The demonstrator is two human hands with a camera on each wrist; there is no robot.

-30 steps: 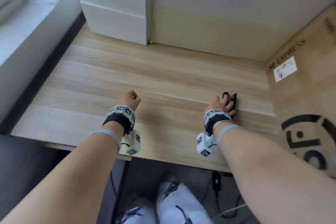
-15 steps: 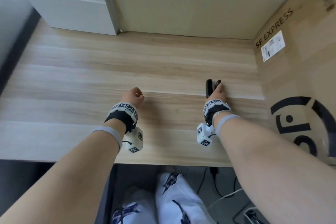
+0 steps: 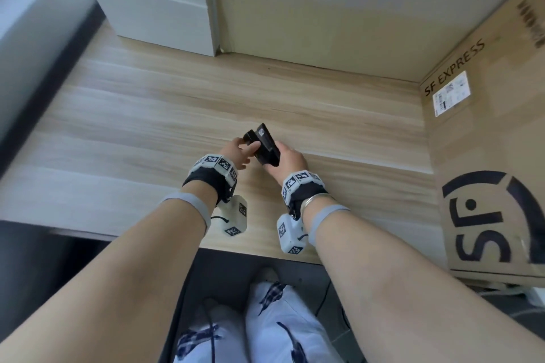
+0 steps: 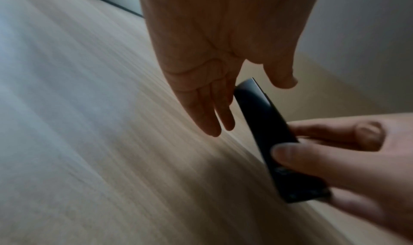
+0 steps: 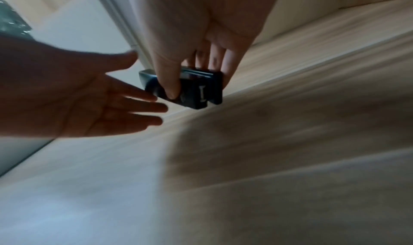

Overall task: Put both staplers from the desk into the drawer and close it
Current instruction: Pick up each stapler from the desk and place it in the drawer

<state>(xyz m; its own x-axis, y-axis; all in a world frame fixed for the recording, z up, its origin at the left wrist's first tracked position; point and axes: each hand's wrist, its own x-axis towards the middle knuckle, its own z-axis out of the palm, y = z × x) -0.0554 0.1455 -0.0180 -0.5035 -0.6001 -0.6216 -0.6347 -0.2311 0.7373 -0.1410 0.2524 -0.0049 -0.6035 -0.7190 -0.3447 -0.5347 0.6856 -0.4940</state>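
Stapler (image 3: 265, 147), black, is off the desk (image 3: 147, 132) & up in the air near the middle, held by the right hand (image 3: 290, 160) w/ thumb on one side & fingers (image 5: 220, 61) curled round the other, grip sits at the near end only. Left hand (image 3: 234, 153) is just beside it, fingers (image 4: 208, 114) straight & relaxed, tips touching or almost touching the far end, not gripping anything. Looks like a handover or a two-hand regrip, can't tell which. Risks, as I judge it: right hand lets go before the left has closed, so it drops to the desk or past the near edge to the floor; grip at one end means it can pivot & swing; its two halves look splayed apart in the head view, so a squeeze could snap them shut on a fingertip. Second stapler & drawer aren't in view, so most of the job looks undone, & reaching for a drawer unseen w/ a loose hold could knock it against the desk edge. Cardboard box (image 3: 486, 127) on the right crowds that side.
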